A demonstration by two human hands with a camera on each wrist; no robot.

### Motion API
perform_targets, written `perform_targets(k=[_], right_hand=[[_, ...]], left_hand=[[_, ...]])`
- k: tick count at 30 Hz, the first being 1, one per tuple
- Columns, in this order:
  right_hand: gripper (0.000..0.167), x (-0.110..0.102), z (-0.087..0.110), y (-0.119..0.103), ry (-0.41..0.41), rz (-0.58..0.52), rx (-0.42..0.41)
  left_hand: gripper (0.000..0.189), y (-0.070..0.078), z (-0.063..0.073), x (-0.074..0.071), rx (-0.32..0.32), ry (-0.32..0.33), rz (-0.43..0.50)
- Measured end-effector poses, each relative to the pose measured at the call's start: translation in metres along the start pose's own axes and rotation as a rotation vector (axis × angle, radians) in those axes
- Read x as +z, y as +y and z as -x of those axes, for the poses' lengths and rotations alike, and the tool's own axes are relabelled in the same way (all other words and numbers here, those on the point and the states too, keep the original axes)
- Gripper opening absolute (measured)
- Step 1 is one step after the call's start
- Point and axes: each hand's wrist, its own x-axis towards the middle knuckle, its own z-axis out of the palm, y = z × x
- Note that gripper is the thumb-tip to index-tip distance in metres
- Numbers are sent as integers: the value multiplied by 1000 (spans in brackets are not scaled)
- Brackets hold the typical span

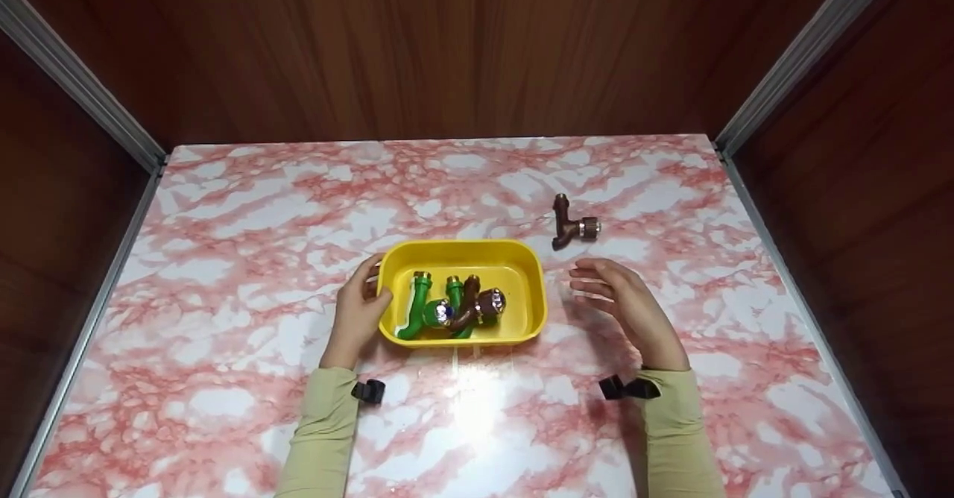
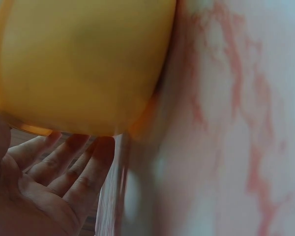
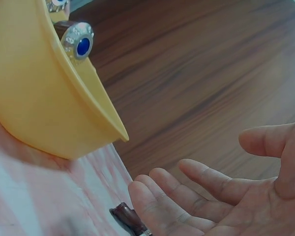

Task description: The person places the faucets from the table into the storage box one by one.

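A yellow plastic tub [image 1: 533, 259] stands on the table with two green taps [image 1: 419, 308] [image 1: 455, 285] and a brown tap [image 1: 469, 300] inside. My left hand [image 1: 359, 311] holds the tub's left end, thumb at the rim and fingers along the outer wall, as the left wrist view also shows. To the right of the tub, my right hand [image 1: 622, 300] hovers apart from it, fingers extended and nothing in them. Just beyond those fingertips lies another brown tap [image 1: 568, 228], its knob toward the right. The right wrist view catches part of this tap [image 3: 128, 219] below the fingers.
The table [image 1: 246, 259] has a red and white marbled top. Dark wood-look panels [image 1: 447, 51] rise behind it and along both sides, with metal strips [image 1: 801, 58] at the corners. Black straps [image 1: 630, 388] sit at both wrists.
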Motion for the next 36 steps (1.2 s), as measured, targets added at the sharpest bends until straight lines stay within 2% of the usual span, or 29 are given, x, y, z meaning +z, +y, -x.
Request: perform_targets(k=[2, 5, 12, 17, 22, 29, 36], right_hand=[[45, -2, 0, 1, 0, 0, 1], [45, -4, 1, 1, -1, 0, 4], [46, -8, 0, 3, 14, -1, 15], [46, -11, 0, 3, 24, 2, 16], [49, -14, 0, 2, 39, 9, 23], [49, -20, -4, 4, 67, 12, 30], [51, -25, -8, 7, 96, 2, 47]], left_hand=[[54, 4, 1, 0, -6, -4, -7], [54, 2, 1, 0, -8, -4, -9], [55, -31, -9, 2, 3, 25, 8], [55, -36, -10, 3, 16, 30, 13], [55, -32, -9, 2, 5, 20, 18], [53, -1, 0, 1, 7, -5, 12], [52, 2, 2, 0, 15, -7, 24]])
